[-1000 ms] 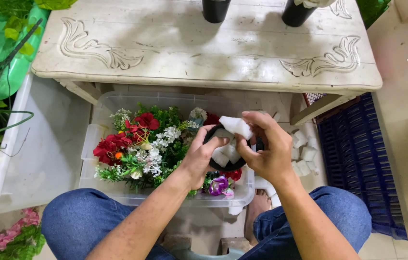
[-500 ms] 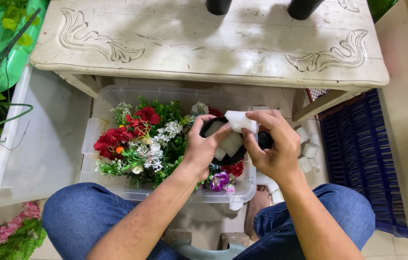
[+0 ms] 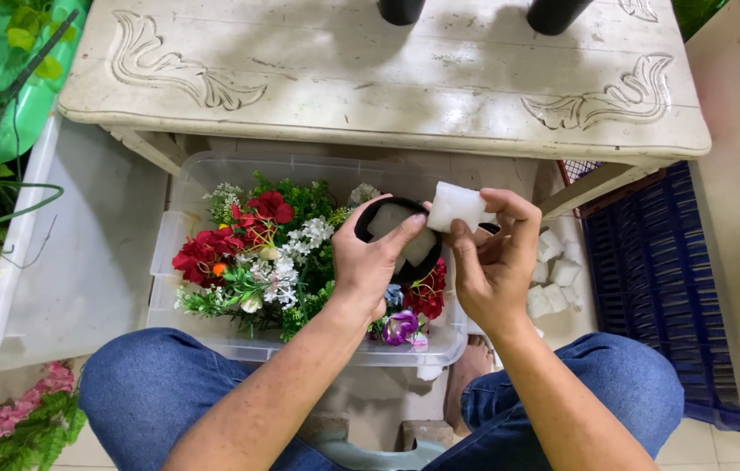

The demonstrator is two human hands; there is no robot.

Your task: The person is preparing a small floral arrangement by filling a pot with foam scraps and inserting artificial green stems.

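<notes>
Directly over a clear plastic bin (image 3: pixel 213 342) of artificial flowers (image 3: pixel 252 253), two bare hands work close together. Closed around a small black pot (image 3: pixel 392 228), the left hand (image 3: pixel 370 266) tips its open mouth up and toward the viewer; pale foam already sits inside. Just right of the pot's rim, nearly touching it, the right hand (image 3: pixel 496 262) pinches a white foam block (image 3: pixel 455 207) between thumb and fingers. The block's long side lies roughly level and points left toward the pot mouth, so the right hand is the nearer one to it. More white foam cubes (image 3: pixel 553 270) lie on the floor right of the bin, beside a dark blue slatted crate (image 3: pixel 649 270). Above the bin stands a worn white carved table (image 3: pixel 387 78). No labels or signs are visible.
</notes>
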